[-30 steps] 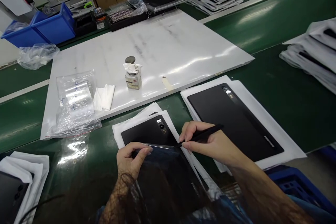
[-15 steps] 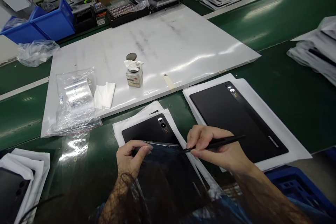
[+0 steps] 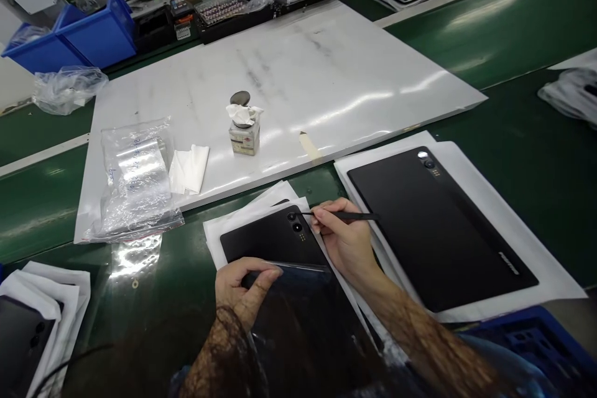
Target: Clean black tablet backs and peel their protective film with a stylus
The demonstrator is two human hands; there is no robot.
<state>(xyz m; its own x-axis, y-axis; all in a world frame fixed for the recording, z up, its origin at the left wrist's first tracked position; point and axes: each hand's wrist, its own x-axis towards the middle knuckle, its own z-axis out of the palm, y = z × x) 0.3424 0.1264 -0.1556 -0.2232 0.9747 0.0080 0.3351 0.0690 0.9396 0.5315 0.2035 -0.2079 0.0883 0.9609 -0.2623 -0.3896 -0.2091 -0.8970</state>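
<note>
Across the lower half of a black tablet back panel (image 3: 275, 239), a clear glossy film (image 3: 298, 317) lies raised, its upper edge running just below the camera opening (image 3: 297, 227). The left hand (image 3: 245, 289) appears to pinch that edge, closed narrowly on the film. The right hand (image 3: 345, 239) sits beside the panel's upper right corner, closed narrowly on slim black tweezers (image 3: 345, 216), whose tip reaches near the camera opening. A second panel (image 3: 433, 230) lies to the right of the first, on white paper (image 3: 522, 224). The step in hand looks like seating the film on the panel; the next move calls for clearing the camera area, then lowering the film evenly.
</note>
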